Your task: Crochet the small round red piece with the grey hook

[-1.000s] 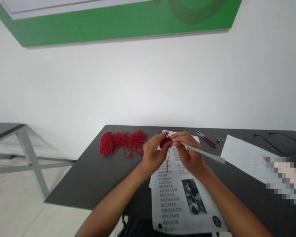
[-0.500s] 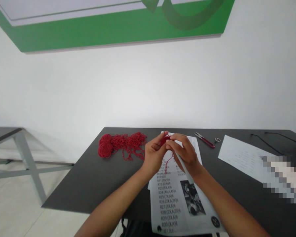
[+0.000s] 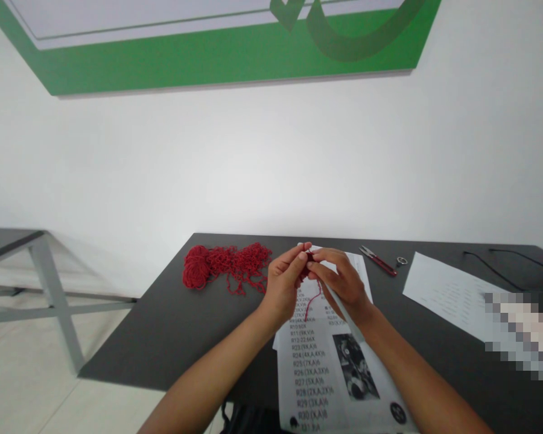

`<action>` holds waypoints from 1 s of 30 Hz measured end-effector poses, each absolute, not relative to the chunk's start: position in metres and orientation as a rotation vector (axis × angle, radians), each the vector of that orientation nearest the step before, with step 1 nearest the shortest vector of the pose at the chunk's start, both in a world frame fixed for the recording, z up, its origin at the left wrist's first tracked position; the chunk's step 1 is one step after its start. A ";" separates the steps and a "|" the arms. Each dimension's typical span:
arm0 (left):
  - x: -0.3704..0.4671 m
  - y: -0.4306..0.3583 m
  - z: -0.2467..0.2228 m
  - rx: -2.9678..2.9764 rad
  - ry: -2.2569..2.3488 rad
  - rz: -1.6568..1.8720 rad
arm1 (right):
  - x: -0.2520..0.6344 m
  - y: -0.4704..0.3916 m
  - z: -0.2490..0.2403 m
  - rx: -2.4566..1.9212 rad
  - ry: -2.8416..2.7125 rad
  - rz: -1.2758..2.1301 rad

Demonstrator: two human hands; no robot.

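My left hand [image 3: 283, 280] pinches a small piece of dark red yarn work [image 3: 306, 271] above the printed sheet. From the right, my right hand [image 3: 341, 280] is closed with its fingertips at the same piece, and a pale, long handle [image 3: 346, 313] runs back under its palm. A loose red strand [image 3: 314, 301] hangs from the piece over the printed sheet [image 3: 312, 367]. Left of my hands, a ball of red yarn [image 3: 196, 267] lies beside a tangled heap of the same yarn [image 3: 242, 260]. The tip of the handled tool is hidden by my fingers.
Small red-handled snips [image 3: 380, 263] and a metal ring [image 3: 402, 261] lie right of the sheet on the dark table [image 3: 163, 325]. Further right are a white paper [image 3: 447, 295], thin black glasses arms [image 3: 498, 271] and a pixelated object. Another table [image 3: 9, 244] stands at left.
My left thumb has moved up over the red piece, which now shows less between my hands. The whole view has shifted slightly, and the yarn lies as before.
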State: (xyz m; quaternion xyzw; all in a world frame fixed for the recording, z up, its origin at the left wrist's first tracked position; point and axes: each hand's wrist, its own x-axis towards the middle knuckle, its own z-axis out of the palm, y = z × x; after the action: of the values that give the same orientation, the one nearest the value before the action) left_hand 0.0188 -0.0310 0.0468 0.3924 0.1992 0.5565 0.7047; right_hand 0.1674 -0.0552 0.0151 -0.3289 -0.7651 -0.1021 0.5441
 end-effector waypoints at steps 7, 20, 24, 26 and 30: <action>0.014 -0.025 0.048 0.802 0.402 1.153 | 0.166 -0.055 0.022 -0.759 -1.835 -0.208; -0.010 0.000 0.049 1.896 0.610 1.565 | 0.162 -0.056 0.043 -0.783 -1.738 -0.077; -0.012 0.005 0.045 1.887 0.567 1.622 | 0.161 -0.054 0.044 -0.809 -1.788 -0.129; -0.011 0.007 0.044 1.890 0.565 1.648 | 0.160 -0.054 0.043 -0.846 -1.796 -0.126; -0.010 0.008 0.043 1.877 0.611 1.688 | 0.155 -0.057 0.038 -0.888 -1.777 -0.092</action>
State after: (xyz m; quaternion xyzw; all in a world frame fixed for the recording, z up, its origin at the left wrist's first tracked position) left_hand -0.0101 0.0080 0.0434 0.6961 0.2265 0.6259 0.2691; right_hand 0.1548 -0.0570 0.0376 -0.3744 -0.7493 -0.0386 0.5449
